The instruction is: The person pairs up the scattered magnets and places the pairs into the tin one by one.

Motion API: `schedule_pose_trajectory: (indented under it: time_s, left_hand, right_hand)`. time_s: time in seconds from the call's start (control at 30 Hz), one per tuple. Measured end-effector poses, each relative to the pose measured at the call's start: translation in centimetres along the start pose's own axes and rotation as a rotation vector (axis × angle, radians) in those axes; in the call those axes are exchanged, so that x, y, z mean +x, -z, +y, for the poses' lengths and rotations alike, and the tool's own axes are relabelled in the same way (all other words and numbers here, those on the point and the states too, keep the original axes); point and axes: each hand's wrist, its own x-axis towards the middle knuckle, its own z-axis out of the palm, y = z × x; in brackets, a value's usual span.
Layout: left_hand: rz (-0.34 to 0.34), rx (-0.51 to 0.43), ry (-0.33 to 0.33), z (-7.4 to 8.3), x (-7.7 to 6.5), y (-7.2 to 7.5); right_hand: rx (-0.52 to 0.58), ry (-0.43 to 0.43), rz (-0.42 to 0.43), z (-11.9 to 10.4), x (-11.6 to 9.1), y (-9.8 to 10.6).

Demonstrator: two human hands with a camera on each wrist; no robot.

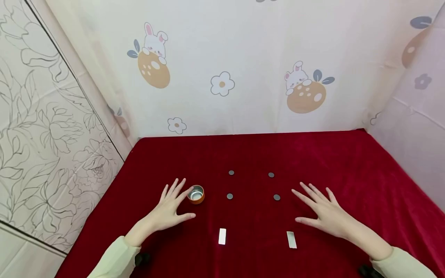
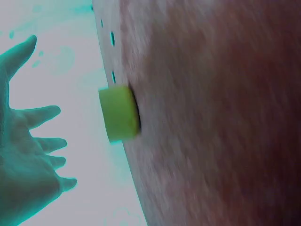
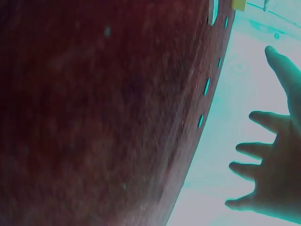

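Both hands hover over a red cloth with fingers spread and nothing held. My left hand (image 1: pixel 168 210) is nearest to a small round orange tin (image 1: pixel 196 195) with a shiny silver inside; its index fingertip overlaps the tin's rim in the head view. In the left wrist view the tin (image 2: pixel 120 114) looks yellow-green and stands apart from the left hand (image 2: pixel 28 141). My right hand (image 1: pixel 326 214) is to the right of several grey discs (image 1: pixel 276 197), set out in two rows. A silvery rectangular strip (image 1: pixel 291 239) lies just below the right thumb.
A second pale rectangular strip (image 1: pixel 222 236) lies front of centre on the red cloth (image 1: pixel 250 154). Behind the table hangs a white curtain (image 1: pixel 257 46) printed with rabbits and flowers. On the left stands a panel (image 1: pixel 52 127) with line-drawn flowers.
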Motion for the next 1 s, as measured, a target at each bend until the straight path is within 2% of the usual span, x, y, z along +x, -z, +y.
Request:
schedule_pose_trajectory:
  time_s: [0.13,0.3,0.5,0.7,0.83,1.0]
  left_hand:
    - [-0.004,-0.133,-0.053,1.5,0.6,-0.1]
    - [-0.059,-0.264,-0.084,3.4,1.1,-0.7]
    - [-0.174,-0.329,-0.093,4.9,1.5,-1.9]
    - [-0.294,-0.438,-0.096,5.8,2.2,-3.5]
    - [-0.354,-0.410,-0.091,6.1,2.5,-4.3]
    - [-0.367,-0.320,-0.083,6.5,2.6,-4.9]
  right_hand:
    - [0.059,0.072,0.015,-0.7,0.1,-0.4]
    - [0.073,0.149,0.022,-1.3,0.3,-0.7]
    - [0.175,0.147,-0.086,-1.9,0.3,-0.9]
    - [0.372,0.196,-0.179,-1.8,0.3,-1.4]
    - [0.428,0.194,-0.233,-1.9,0.3,-1.8]
    - [0.423,0.187,-0.291,-2.2,0.3,-2.1]
